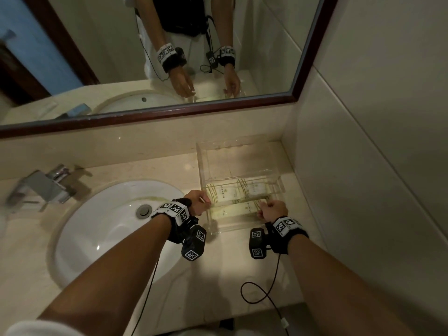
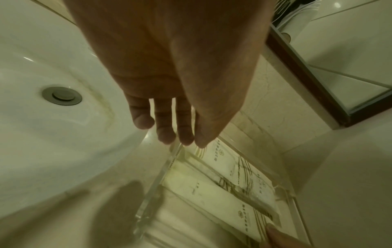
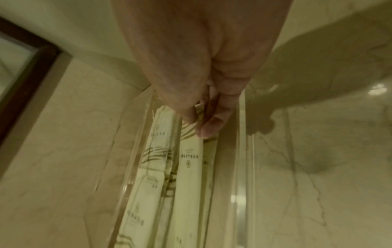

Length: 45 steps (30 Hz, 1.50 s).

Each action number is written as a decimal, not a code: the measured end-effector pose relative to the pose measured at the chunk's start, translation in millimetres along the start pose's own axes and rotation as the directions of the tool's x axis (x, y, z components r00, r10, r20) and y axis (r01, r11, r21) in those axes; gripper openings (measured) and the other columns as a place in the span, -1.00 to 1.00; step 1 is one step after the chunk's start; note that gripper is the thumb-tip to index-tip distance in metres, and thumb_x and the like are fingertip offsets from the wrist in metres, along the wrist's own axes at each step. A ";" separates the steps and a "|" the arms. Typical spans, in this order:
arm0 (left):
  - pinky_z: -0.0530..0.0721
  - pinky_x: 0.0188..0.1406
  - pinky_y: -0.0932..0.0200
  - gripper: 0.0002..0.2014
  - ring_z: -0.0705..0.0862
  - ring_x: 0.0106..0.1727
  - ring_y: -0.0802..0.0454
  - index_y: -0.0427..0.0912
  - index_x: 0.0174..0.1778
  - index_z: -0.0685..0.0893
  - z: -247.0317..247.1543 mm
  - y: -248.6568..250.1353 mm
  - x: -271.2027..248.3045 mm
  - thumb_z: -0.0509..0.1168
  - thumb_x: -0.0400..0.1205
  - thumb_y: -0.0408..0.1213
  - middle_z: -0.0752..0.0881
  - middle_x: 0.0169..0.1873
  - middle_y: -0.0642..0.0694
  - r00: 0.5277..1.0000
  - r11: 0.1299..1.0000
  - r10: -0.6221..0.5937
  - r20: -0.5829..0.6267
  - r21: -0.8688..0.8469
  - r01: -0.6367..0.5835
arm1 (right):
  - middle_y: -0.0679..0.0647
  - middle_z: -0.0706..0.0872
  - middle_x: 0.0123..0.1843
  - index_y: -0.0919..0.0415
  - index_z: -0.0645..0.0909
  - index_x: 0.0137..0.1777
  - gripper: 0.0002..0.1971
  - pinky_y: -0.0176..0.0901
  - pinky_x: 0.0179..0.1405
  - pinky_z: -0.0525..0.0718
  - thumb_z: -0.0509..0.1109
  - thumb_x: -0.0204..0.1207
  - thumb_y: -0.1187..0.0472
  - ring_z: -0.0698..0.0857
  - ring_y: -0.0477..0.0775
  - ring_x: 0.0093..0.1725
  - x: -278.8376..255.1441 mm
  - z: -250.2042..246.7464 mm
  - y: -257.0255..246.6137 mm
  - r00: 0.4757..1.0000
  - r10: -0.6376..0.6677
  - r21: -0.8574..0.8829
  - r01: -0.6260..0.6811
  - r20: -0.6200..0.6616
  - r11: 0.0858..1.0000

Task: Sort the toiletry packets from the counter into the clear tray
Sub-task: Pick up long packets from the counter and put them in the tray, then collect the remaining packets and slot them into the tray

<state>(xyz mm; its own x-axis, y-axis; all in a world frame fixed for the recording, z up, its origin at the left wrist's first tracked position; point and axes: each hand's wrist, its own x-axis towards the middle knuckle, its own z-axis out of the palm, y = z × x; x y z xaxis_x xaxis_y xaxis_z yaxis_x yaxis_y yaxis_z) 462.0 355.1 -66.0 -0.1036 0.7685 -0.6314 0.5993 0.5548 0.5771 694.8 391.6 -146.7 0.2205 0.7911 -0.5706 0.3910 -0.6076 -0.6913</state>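
Right now, seen from the head view, both hands are down at the clear tray (image 1: 242, 166), which sits on the marble desk (image 1: 218, 282) in the corner between the white sink (image 1: 97, 226) and the tiled wall. Pale toiletry packets (image 1: 238, 190) lie flat in the tray's near half. The left hand (image 1: 197, 202) is at the tray's left wall, the right hand (image 1: 274, 209) at its right side, fingers curled onto the nearest packet (image 1: 232, 211). A chrome tap (image 1: 41, 187) stands behind the sink, and a dark-framed mirror (image 1: 169, 57) hangs above.

From the left wrist, the left hand (image 2: 169, 75) is loosely spread, fingers (image 2: 165, 130) straight and hanging just above the tray's left wall (image 2: 157, 184), holding nothing. Packets (image 2: 220, 181) overlap inside, and the sink drain (image 2: 61, 95) shows to the left.

From the right wrist, the right hand (image 3: 201, 67) pinches the end of one long packet (image 3: 191, 167) between thumb and fingertips (image 3: 210, 127); it lies over others inside the tray (image 3: 239, 151).
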 end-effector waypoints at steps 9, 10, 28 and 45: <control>0.39 -0.84 0.51 -0.79 0.49 -0.46 0.09 -0.08 -0.30 0.50 2.2 3.5 5.0 0.24 0.65 -0.38 0.56 -0.38 -0.04 1.000 1.000 -0.006 0.019 0.009 0.006 | 0.25 0.68 -0.18 0.33 0.55 -0.23 -0.88 -0.19 -0.29 0.51 0.36 0.50 0.30 0.66 0.17 -0.18 -7.6 2.5 -8.3 0.997 -0.047 -0.294 0.026 -0.063 0.955; 0.39 -0.84 0.51 -0.78 0.49 -0.46 0.10 -0.07 -0.31 0.50 2.7 3.8 5.0 0.24 0.65 -0.38 0.56 -0.38 -0.04 1.000 1.000 -0.003 0.018 0.012 0.003 | 0.25 0.68 -0.18 0.34 0.55 -0.21 -0.89 -0.19 -0.30 0.51 0.35 0.50 0.31 0.64 0.16 -0.20 -7.4 3.6 -8.2 0.997 -0.050 -0.304 0.030 -0.058 0.952; 0.45 -0.76 0.46 -0.94 0.53 -0.42 0.13 -0.16 -0.13 0.56 -15.6 13.7 -4.6 0.24 0.66 -0.34 0.59 -0.34 -0.02 1.000 1.000 0.019 0.003 0.008 -0.019 | 0.27 0.76 -0.05 0.28 0.63 -0.15 -0.86 -0.10 -0.14 0.66 0.27 0.56 0.26 0.75 0.28 -0.02 -29.3 3.4 -52.2 0.977 -0.207 -0.338 0.211 0.048 0.917; 0.74 0.06 0.00 -0.86 0.67 -0.20 -0.12 -0.02 -0.34 0.58 -142.3 -47.5 -79.7 0.30 0.56 -0.22 0.71 -0.20 -0.14 0.919 0.999 -0.007 -0.393 -0.048 -0.013 | 0.11 0.76 -0.01 0.06 0.62 -0.12 -0.94 -0.08 0.08 0.67 0.43 0.48 0.12 0.74 0.19 0.08 -109.2 78.6 -226.8 0.622 -0.506 -0.488 0.782 0.597 0.387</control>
<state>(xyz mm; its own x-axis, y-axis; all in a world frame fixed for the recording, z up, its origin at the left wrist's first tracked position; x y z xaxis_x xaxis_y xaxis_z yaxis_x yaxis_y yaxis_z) 328.8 312.8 30.6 -0.4115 0.8280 -0.3810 0.5616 0.5596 0.6095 511.8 437.5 37.5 -0.5941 0.7577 -0.2700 0.7596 0.4181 -0.4982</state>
